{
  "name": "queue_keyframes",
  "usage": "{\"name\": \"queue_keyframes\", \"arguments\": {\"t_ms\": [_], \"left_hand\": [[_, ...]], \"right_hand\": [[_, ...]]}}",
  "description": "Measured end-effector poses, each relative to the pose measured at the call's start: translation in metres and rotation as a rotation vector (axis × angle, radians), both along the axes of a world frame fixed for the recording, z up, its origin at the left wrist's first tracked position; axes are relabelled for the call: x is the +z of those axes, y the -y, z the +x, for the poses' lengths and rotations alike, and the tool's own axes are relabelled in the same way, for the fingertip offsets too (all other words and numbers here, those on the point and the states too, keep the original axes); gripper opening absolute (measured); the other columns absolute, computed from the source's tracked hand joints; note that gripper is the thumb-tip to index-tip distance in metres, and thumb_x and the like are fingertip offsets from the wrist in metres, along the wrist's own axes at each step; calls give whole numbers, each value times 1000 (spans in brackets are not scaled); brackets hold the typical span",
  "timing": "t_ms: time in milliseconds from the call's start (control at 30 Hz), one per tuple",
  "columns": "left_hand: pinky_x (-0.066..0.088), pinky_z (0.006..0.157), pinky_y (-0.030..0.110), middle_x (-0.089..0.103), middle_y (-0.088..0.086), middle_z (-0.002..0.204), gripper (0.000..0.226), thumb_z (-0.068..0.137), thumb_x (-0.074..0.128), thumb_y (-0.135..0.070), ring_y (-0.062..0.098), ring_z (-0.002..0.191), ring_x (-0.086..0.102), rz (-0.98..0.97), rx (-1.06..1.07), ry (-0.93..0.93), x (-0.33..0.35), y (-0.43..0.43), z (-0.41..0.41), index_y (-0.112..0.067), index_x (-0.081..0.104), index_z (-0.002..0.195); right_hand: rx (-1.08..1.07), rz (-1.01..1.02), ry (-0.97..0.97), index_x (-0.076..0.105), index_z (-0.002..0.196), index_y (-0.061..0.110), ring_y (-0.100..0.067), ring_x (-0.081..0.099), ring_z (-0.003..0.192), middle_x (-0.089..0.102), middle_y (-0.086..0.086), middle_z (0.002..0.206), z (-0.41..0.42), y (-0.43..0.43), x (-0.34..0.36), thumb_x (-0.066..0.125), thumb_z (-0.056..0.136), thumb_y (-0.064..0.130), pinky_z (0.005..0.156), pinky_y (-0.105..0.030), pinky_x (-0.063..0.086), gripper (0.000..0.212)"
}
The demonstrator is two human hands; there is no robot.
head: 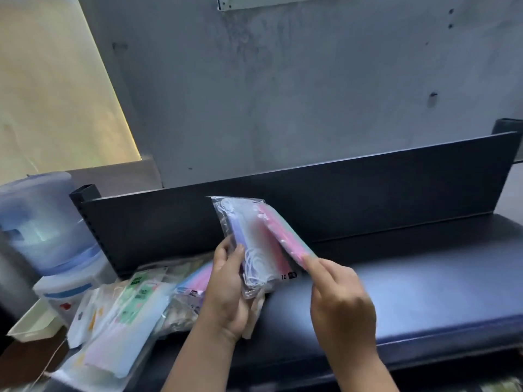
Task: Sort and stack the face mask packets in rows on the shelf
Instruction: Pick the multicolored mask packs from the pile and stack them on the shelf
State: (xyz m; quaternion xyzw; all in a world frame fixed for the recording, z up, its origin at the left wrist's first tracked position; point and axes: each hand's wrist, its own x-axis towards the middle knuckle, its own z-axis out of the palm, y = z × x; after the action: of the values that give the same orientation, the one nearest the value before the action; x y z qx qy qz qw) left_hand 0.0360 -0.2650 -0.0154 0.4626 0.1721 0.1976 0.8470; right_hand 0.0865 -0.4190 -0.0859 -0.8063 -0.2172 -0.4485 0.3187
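Note:
My left hand (226, 290) grips a clear packet of pastel face masks (249, 244), held upright above the dark shelf (410, 292). My right hand (336, 295) pinches the lower end of a second packet with pink and green masks (283, 233), which leans against the first. A loose heap of several more mask packets (127, 309) lies on the shelf's left end, some overhanging the front edge.
A black back panel (368, 190) runs along the rear of the shelf, with a grey wall behind it. A water dispenser with a blue bottle (42, 224) stands at the left, next to a pale tray (31, 323).

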Motion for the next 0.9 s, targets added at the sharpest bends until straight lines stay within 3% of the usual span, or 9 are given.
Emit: {"name": "queue_keyframes", "arguments": {"t_ms": [167, 267, 367, 433, 500, 567, 700, 767, 900], "left_hand": [[61, 82, 47, 76, 18, 123, 48, 94, 73, -15, 38, 108, 74, 12, 0, -17, -13, 85, 29, -17, 53, 138], [62, 74, 44, 79, 16, 115, 55, 87, 72, 5, 39, 102, 77, 56, 17, -75, -25, 122, 42, -18, 56, 134], [64, 80, 51, 78, 19, 113, 53, 88, 65, 13, 41, 101, 77, 103, 25, -103, -32, 148, 55, -14, 58, 133], [58, 95, 64, 77, 23, 115, 55, 87, 63, 18, 46, 107, 74, 105, 30, -93, -35, 161, 63, -13, 59, 133], [58, 95, 59, 75, 25, 117, 58, 86, 60, 22, 45, 109, 73, 113, 35, -80, -37, 171, 73, -13, 60, 132], [61, 90, 51, 74, 25, 120, 60, 86, 57, 24, 42, 108, 73, 125, 9, -48, -37, 183, 85, -12, 60, 134], [62, 89, 50, 74, 25, 120, 59, 86, 58, 22, 43, 106, 74, 120, -54, -26, -43, 206, 113, -12, 62, 134], [62, 79, 43, 76, 24, 117, 55, 87, 58, 21, 38, 98, 75, 106, -98, -38, -47, 220, 127, -11, 64, 131], [58, 85, 45, 75, 26, 118, 47, 91, 56, 17, 37, 99, 73, 60, -177, -49, -48, 256, 152, -6, 66, 131]], "right_hand": [[257, -132, -126, 72, 126, 19, -32, 61, 110, 68, -2, 119, 18, 73, -11, 66, 80, 6, 89, -42, 50, 48], [348, -234, -313, 63, 138, 29, -25, 52, 126, 59, 5, 132, 28, 118, -14, 67, 87, 38, 108, -56, 41, 53], [484, -233, -511, 54, 143, 46, -11, 33, 144, 45, 19, 147, 39, 156, -9, 49, 88, 76, 122, -55, 24, 63], [651, -30, -678, 59, 137, 56, -4, 22, 150, 36, 26, 156, 51, 172, -4, 32, 88, 86, 122, -47, 23, 63], [750, 266, -803, 69, 123, 57, 1, 24, 151, 33, 29, 158, 65, 178, 2, 38, 90, 81, 120, -42, 28, 51], [713, 475, -857, 72, 119, 51, 10, 33, 144, 36, 28, 156, 83, 181, 5, 60, 98, 52, 121, -41, 36, 24], [630, 644, -971, 62, 126, 59, -8, 59, 129, 57, 10, 146, 124, 196, 0, 73, 92, 32, 107, -42, 52, 45], [608, 673, -1068, 59, 138, 46, -11, 65, 119, 63, 1, 137, 140, 210, -1, 79, 89, 29, 93, -31, 54, 55], [583, 666, -1104, 74, 105, 28, -16, 63, 118, 66, 5, 125, 173, 250, -6, 82, 88, 27, 93, -28, 49, 19]]}}
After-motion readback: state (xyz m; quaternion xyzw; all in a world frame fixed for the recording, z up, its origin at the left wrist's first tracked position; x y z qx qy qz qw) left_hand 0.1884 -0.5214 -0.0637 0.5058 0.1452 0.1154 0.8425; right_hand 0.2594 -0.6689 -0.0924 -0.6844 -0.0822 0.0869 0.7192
